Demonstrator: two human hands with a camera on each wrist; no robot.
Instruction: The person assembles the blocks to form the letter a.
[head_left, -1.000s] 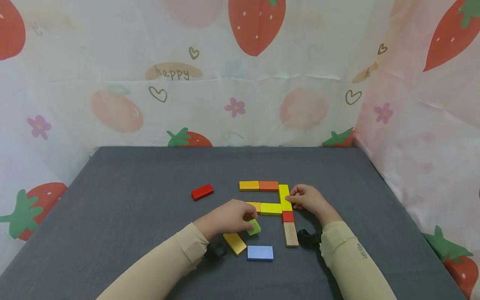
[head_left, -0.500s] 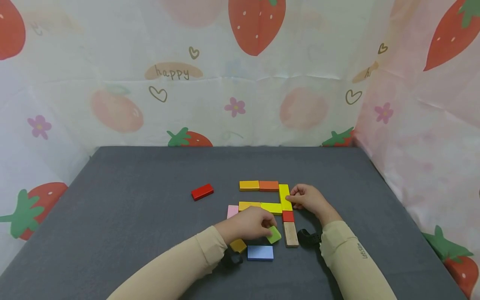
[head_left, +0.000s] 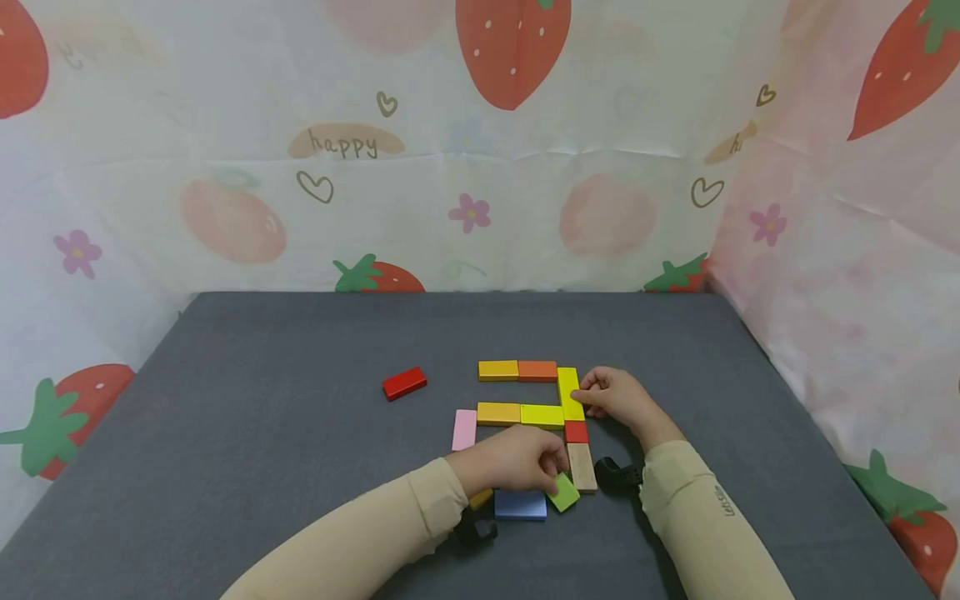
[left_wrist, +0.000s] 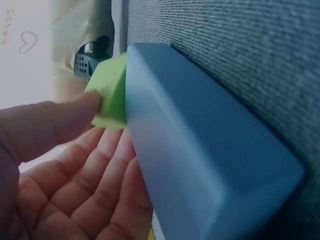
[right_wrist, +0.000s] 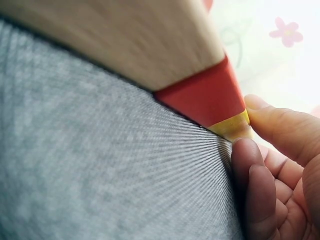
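In the head view my left hand (head_left: pixel 510 458) pinches a small green block (head_left: pixel 564 493) between thumb and fingers. That block is tilted at the right end of a blue block (head_left: pixel 521 505), near the foot of a plain wooden block (head_left: pixel 582 468). The left wrist view has the green block (left_wrist: pixel 112 90) right by the blue block's end. My right hand (head_left: pixel 617 400) holds a long yellow block (head_left: pixel 567 386) at its right side, thumb at its top edge and fingers curled. A small red block (head_left: pixel 576 432) sits between the yellow and wooden blocks.
Left of the yellow block run two rows: an amber block (head_left: pixel 498 371) with an orange one (head_left: pixel 537 372), and a light orange block (head_left: pixel 498 413) with a yellow one. A pink block (head_left: pixel 464 428), a partly hidden gold block (head_left: pixel 481 499) and a red block (head_left: pixel 405 383) lie farther left.
My left hand has carried the green block right and toward me, to the blue block's right end, uncovering the pink block. My right hand has stayed at the long yellow block.
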